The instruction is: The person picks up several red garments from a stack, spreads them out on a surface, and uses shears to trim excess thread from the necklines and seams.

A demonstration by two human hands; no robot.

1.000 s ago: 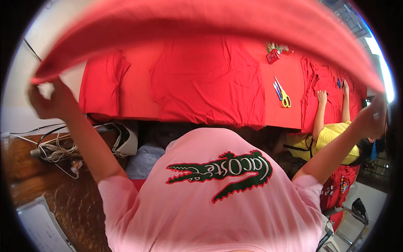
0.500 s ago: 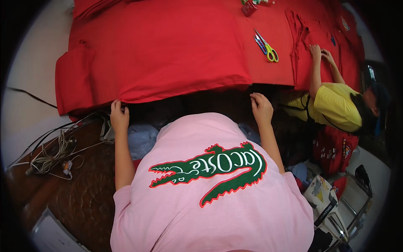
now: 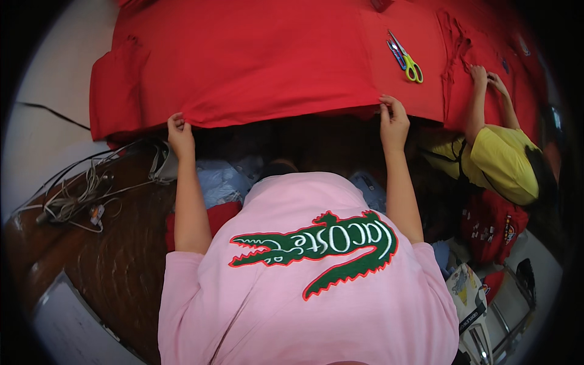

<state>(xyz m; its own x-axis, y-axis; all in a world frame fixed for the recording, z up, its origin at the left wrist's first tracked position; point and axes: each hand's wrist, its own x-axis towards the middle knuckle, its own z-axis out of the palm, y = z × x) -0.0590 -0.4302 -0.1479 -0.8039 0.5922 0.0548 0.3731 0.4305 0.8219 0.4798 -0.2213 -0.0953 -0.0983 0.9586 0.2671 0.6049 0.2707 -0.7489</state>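
A wide piece of red cloth (image 3: pixel 267 67) lies spread over the table, its near edge sagging a little over the table's front. My left hand (image 3: pixel 181 137) pinches that edge at its left corner, thumb and fingers together. At the right corner, my right hand (image 3: pixel 394 125) is closed on the same edge between thumb and fingertips. Both forearms reach forward from my pink shirt. Just beyond my right hand, yellow-handled scissors (image 3: pixel 412 68) and small blue thread snips (image 3: pixel 396 55) rest on red fabric.
On the right, a person in a yellow shirt (image 3: pixel 502 161) handles more red cloth (image 3: pixel 459 55). Tangled cables (image 3: pixel 67 204) lie at the left on a dark brown surface (image 3: pixel 121 261). Light-blue plastic bags (image 3: pixel 219 182) sit under the table edge. A printed bag (image 3: pixel 468 289) stands at lower right.
My right hand has moved up from below the cloth's edge and taken hold of its right corner. My left hand now grips the left corner. The whole view has shifted slightly.
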